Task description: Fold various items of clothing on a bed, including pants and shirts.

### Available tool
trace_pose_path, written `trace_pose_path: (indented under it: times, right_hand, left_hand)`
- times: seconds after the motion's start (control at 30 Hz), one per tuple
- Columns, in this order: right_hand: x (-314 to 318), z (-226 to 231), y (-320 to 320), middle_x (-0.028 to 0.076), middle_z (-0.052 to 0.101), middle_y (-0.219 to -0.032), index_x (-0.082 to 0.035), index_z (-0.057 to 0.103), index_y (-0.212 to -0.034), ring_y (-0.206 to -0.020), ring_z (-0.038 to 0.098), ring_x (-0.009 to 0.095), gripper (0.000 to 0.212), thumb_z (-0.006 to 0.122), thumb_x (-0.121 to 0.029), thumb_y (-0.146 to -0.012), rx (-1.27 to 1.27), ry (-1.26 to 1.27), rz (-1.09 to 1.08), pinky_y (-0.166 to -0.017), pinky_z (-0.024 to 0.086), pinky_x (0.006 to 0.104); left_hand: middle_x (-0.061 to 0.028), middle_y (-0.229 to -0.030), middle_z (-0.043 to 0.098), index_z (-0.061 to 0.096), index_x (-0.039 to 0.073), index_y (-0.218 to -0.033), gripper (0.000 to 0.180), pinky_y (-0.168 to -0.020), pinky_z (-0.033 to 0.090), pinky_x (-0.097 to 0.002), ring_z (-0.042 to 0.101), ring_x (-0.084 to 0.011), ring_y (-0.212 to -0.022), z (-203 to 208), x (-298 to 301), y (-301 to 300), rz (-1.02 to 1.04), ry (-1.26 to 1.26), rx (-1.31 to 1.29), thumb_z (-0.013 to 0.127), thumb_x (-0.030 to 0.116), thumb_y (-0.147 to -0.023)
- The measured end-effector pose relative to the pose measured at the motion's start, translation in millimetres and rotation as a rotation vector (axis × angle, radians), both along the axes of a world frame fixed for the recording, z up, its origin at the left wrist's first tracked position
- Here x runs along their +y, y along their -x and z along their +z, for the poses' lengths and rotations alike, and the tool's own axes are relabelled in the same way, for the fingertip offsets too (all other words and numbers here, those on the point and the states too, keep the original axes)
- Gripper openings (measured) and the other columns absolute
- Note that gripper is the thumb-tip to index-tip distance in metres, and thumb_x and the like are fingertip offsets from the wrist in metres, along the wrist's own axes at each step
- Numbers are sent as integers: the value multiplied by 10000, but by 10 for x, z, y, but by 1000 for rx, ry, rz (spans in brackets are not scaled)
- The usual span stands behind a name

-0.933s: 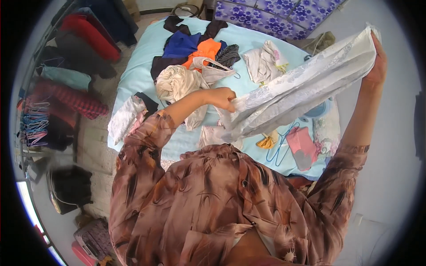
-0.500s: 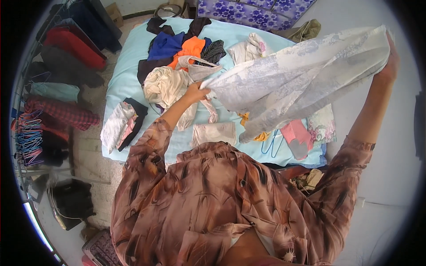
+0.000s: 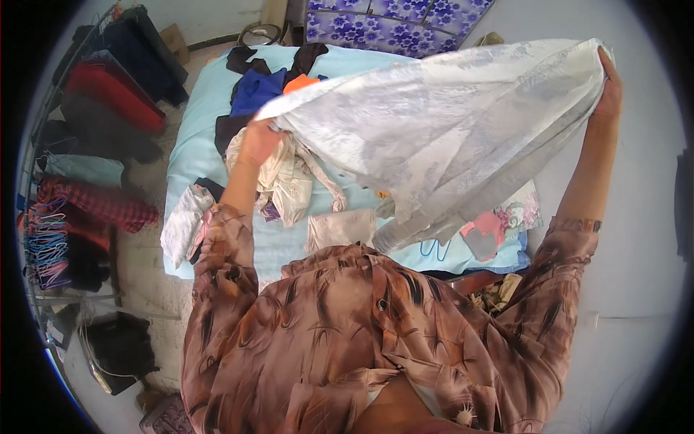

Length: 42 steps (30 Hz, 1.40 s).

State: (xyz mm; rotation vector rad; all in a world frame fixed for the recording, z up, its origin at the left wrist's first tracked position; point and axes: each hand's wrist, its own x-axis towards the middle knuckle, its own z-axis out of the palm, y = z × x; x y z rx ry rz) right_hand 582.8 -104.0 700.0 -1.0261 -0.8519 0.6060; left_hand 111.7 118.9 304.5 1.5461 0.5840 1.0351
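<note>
A large white cloth with a grey-blue pattern hangs stretched between my hands above the bed; what kind of cloth it is, I cannot tell. My left hand is closed on its left corner, over a cream garment on the bed. Raised at the far right, my right hand grips the opposite corner. One lower corner droops toward my chest, beside a folded beige cloth. Part of the clothes pile behind is hidden by the cloth.
On the light blue bed sheet lie a blue garment, an orange one, a folded white stack and a pink and grey piece. Clothes and blue hangers fill a rack at left. A purple flowered cabinet stands behind.
My left hand has moved left and slightly up, pulling the cloth wider. My right hand has shifted a little left. The cloth now covers more of the pile.
</note>
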Motion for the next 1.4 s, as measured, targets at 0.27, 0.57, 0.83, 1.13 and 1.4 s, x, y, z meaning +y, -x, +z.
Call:
trace_pose_path:
  times: [0.27,0.57,0.83,1.13,1.4]
  right_hand:
    - [27,-240,-288,144,569,-992,40,525,-1032,-916,559,232,282,533,-138,-813,-39,78,-32,-782,473,342]
    - [-9,-149,227,137,579,-981,41,510,-1026,-882,578,249,233,486,-95,-837,72,-50,329,-772,481,362]
    - [434,24,725,171,604,-874,38,541,-922,-808,595,293,263,436,-184,-826,-23,-90,329,-779,472,423]
    - [443,-65,525,171,594,-890,47,523,-945,-821,585,303,268,444,-171,-811,8,-109,195,-792,462,438]
    - [349,75,937,144,605,-882,47,544,-945,-779,604,255,260,520,-164,-795,-111,47,317,-726,500,380]
  left_hand:
    - [-93,-1075,557,506,4,-1078,268,-852,424,-322,536,-206,-983,1286,837,609,345,-13,-253,410,132,-862]
    - [-93,-908,609,579,-14,-960,234,-739,429,-289,555,-163,-826,1428,447,262,807,-261,-92,524,113,-771]
    - [-105,-846,586,546,-24,-944,246,-768,395,-264,536,-178,-815,125,-150,-274,462,-24,63,442,64,-738]
    - [-176,-824,599,557,-89,-928,329,-694,422,-314,563,-236,-754,232,-433,-464,552,63,301,548,198,-769]
    - [-232,-1132,477,394,16,-1208,575,-886,369,-345,466,-310,-1072,152,-854,-686,-515,-300,949,592,269,-731]
